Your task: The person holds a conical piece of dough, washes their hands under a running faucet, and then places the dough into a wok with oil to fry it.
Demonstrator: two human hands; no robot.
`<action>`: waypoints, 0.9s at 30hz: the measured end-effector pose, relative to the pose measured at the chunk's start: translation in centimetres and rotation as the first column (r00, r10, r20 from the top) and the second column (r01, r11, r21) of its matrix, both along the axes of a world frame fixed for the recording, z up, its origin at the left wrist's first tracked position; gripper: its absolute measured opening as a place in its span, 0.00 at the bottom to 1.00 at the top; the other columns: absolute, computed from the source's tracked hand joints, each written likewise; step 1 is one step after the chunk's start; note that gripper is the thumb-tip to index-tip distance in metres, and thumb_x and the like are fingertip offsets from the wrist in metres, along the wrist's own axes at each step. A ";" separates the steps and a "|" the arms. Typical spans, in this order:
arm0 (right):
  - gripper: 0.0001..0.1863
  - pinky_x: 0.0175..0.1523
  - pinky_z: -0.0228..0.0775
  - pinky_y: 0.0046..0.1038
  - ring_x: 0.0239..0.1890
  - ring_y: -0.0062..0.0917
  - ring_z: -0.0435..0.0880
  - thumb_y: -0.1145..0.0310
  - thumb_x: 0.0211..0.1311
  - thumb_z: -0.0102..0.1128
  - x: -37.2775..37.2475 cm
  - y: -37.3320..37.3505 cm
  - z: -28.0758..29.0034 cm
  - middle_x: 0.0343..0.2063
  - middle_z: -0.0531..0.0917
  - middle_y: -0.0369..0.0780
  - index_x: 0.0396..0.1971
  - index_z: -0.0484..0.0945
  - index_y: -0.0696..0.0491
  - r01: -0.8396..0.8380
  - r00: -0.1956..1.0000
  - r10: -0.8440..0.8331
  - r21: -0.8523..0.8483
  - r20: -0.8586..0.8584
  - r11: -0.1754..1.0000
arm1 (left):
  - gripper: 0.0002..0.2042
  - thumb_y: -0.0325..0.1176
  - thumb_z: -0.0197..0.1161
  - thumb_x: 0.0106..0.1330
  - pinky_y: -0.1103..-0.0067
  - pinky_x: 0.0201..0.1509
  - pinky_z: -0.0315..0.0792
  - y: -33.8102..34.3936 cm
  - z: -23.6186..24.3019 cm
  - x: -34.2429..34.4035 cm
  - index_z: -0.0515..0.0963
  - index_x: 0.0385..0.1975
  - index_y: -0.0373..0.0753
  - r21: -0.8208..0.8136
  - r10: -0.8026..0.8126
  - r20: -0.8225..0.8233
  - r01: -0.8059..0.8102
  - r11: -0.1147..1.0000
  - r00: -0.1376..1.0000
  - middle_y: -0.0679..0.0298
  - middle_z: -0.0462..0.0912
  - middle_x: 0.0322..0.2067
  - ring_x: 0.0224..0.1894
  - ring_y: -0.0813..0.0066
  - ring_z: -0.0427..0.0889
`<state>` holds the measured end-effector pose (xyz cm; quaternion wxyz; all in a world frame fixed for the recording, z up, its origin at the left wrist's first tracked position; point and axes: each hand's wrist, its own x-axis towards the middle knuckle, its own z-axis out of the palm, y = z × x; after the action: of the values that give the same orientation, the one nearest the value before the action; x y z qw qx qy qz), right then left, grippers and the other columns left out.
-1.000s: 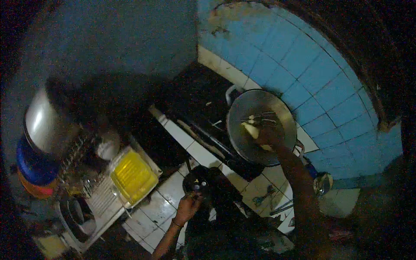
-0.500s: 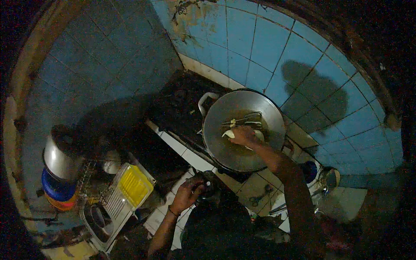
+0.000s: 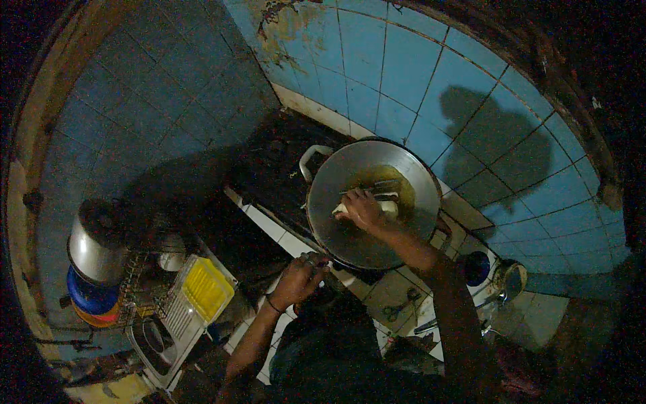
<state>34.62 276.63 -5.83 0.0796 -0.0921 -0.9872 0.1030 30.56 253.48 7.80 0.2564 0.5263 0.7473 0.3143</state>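
The right hand (image 3: 363, 207) closed its fingers over a pale, flat strip of food (image 3: 385, 209), held above the oil inside a wide metal wok (image 3: 336, 202). The strip's long axis ran sideways, its free end pointing right of the knuckles. Nearer the body, the left hand (image 3: 296, 279) curled around the stove's edge (image 3: 286, 236).

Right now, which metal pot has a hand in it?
The wide pan on the stove; the right hand reaches into it. The shiny pot by the rack stands untouched.

right hand (image 3: 363, 209) reaches forward, fingers curled; left hand (image 3: 299, 277) clenched.
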 end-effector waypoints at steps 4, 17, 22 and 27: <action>0.21 0.48 0.55 0.39 0.45 0.34 0.65 0.59 0.44 0.56 1.6 -0.7 -1.6 0.40 0.69 0.42 0.38 0.71 0.54 0.012 0.990 0.015 0.189 -0.140 0.982 | 0.11 0.32 0.53 0.55 0.69 0.37 0.67 1.2 -0.1 -1.0 0.71 0.36 0.35 0.004 0.031 0.044 -0.031 1.000 0.999 0.52 0.74 0.34 0.34 0.55 0.73; 0.16 0.54 0.46 0.48 0.47 0.35 0.64 0.62 0.48 0.48 9.0 1.1 -1.0 0.40 0.70 0.42 0.37 0.71 0.53 -0.134 0.990 0.129 0.139 0.048 0.981 | 0.15 0.34 0.52 0.52 0.61 0.50 0.60 17.3 -12.2 -6.1 0.72 0.40 0.44 -0.268 -0.295 -0.633 0.155 0.951 0.715 0.53 0.64 0.48 0.49 0.56 0.63; 0.16 0.55 0.45 0.47 0.47 0.36 0.64 0.62 0.49 0.48 9.4 1.2 0.2 0.39 0.70 0.43 0.37 0.71 0.54 -0.135 0.989 0.132 0.042 0.061 0.990 | 0.13 0.38 0.49 0.53 0.59 0.50 0.57 19.0 -19.9 -7.0 0.73 0.37 0.44 -0.274 -0.337 -0.745 0.196 0.941 0.576 0.53 0.66 0.45 0.48 0.54 0.62; 0.15 0.55 0.45 0.47 0.47 0.36 0.65 0.63 0.49 0.48 9.0 1.5 0.7 0.39 0.70 0.43 0.37 0.71 0.54 -0.106 0.992 0.106 -0.006 0.063 0.994 | 0.13 0.39 0.47 0.52 0.59 0.46 0.59 19.3 -22.8 -7.8 0.74 0.33 0.42 -0.131 -0.222 -0.787 0.196 0.972 0.576 0.51 0.69 0.41 0.47 0.55 0.63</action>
<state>43.62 278.18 -5.11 0.0426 -0.0428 -0.9926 0.1054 22.73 272.78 -15.04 -0.0605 0.6913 0.7200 0.0036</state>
